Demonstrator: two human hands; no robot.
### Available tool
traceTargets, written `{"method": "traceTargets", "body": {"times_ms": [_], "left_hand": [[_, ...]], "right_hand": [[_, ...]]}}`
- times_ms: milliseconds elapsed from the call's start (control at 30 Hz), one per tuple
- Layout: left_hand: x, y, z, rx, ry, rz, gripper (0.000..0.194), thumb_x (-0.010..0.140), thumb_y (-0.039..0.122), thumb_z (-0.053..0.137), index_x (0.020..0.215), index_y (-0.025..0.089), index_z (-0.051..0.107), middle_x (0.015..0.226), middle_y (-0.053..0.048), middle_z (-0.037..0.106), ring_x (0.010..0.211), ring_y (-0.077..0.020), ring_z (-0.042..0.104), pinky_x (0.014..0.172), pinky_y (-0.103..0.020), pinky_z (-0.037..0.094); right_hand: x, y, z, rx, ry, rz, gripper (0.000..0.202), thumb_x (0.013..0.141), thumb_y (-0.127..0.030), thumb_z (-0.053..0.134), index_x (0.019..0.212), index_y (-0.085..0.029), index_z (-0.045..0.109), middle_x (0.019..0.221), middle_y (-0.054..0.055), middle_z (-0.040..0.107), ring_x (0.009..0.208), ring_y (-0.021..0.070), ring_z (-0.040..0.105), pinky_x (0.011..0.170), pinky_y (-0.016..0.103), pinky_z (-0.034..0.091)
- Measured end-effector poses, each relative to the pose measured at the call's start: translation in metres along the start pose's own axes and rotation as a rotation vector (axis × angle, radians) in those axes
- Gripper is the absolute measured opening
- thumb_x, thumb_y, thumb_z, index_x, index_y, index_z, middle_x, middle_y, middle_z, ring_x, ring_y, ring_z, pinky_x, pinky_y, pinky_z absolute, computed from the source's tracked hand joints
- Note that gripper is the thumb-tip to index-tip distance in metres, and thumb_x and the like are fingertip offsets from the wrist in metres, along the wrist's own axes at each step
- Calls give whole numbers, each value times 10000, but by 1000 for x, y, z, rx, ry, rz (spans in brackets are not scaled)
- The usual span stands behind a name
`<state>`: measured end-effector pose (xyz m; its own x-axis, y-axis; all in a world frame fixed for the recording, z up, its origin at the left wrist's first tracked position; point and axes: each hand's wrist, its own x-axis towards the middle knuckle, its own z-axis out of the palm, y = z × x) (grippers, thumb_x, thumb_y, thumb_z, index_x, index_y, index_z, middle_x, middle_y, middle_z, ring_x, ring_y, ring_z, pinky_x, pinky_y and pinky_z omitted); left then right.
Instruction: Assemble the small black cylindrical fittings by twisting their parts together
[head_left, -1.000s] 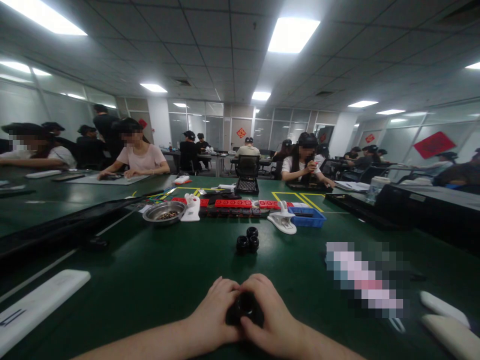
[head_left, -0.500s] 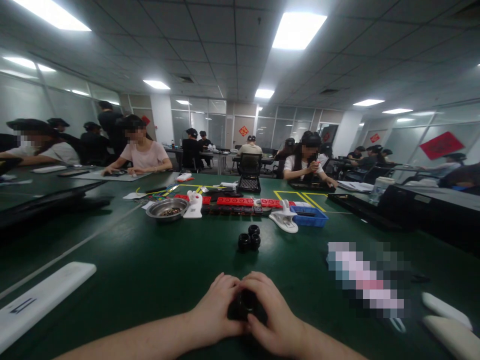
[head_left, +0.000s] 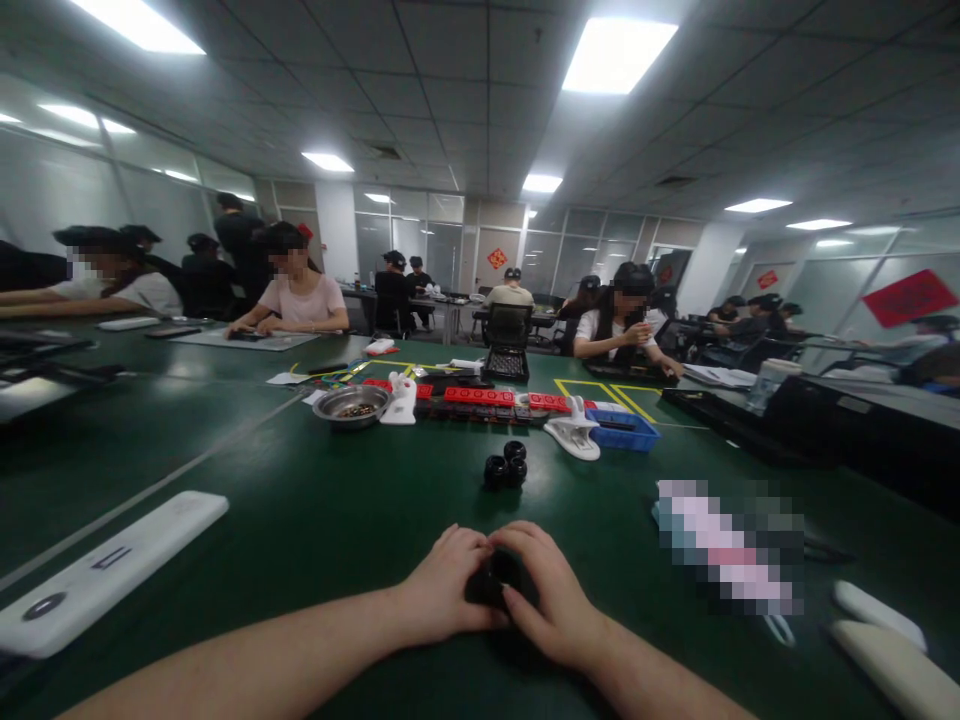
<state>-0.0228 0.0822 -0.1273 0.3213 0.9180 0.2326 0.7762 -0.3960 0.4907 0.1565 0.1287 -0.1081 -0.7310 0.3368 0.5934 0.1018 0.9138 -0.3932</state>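
Low in the head view, my left hand (head_left: 448, 585) and my right hand (head_left: 553, 592) curl around a black, glossy round piece with a hollow top (head_left: 504, 568). Their fingertips meet at its far side, and my right thumb lies across its near side. My fingers hide much of the piece, so its exact kind is unclear. Beyond my hands, three similar black round pieces (head_left: 507, 468) with open tops stand clustered on the green table (head_left: 360, 520).
Farther back lie a row of red blocks (head_left: 478, 396), a metal bowl (head_left: 351, 406) of small parts, a white clamp (head_left: 574, 432) and a blue tray (head_left: 622, 432). A white bar (head_left: 142, 560) lies left. Right are a blurred-out pouch (head_left: 724, 550) and white pieces (head_left: 881, 615). People sit across the table.
My view has turned slightly left, so the table items sit a little farther right in the picture. Both hands stay around the black piece.
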Motion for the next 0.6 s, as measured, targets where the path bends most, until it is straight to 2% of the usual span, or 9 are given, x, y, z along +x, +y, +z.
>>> {"method": "traceTargets", "body": {"times_ms": [200, 333, 433, 533, 600], "left_hand": [[0, 1, -3, 26, 6, 40, 488, 637, 527, 633, 948, 157, 566, 986, -62, 554, 917, -230, 495, 853, -358, 372], [-1, 3, -4, 53, 26, 35, 509, 617, 498, 667, 977, 157, 554, 955, -56, 573, 897, -227, 513, 835, -342, 390], [-1, 3, -4, 76, 18, 50, 503, 633, 501, 658, 993, 163, 562, 989, -60, 572, 938, -234, 510, 852, -336, 386], [-2, 0, -2, 84, 19, 68, 513, 638, 534, 640, 997, 173, 575, 1057, -63, 555, 984, -239, 496, 883, -332, 369], [-3, -2, -2, 86, 25, 75, 523, 639, 555, 627, 989, 169, 582, 1067, -65, 551, 994, -241, 492, 884, -329, 368]], "right_hand": [[-3, 10, 4, -116, 53, 63, 490, 751, -417, 526, 1138, -143, 403, 1049, 131, 518, 972, 268, 491, 839, 433, 409], [-3, 8, 5, -149, 15, 73, 375, 763, -319, 525, 1089, -161, 430, 934, 98, 552, 871, 241, 526, 781, 409, 438], [-3, 5, 4, -131, -17, 43, 307, 778, -221, 461, 1077, -165, 426, 983, 104, 547, 904, 232, 524, 799, 397, 438], [-3, 5, 5, -130, -30, 0, 348, 780, -238, 449, 1116, -159, 402, 1046, 116, 532, 975, 250, 503, 834, 414, 425], [-3, 7, 5, -150, -18, 22, 374, 784, -270, 468, 1132, -157, 388, 1047, 121, 525, 981, 259, 501, 836, 426, 425]]}}
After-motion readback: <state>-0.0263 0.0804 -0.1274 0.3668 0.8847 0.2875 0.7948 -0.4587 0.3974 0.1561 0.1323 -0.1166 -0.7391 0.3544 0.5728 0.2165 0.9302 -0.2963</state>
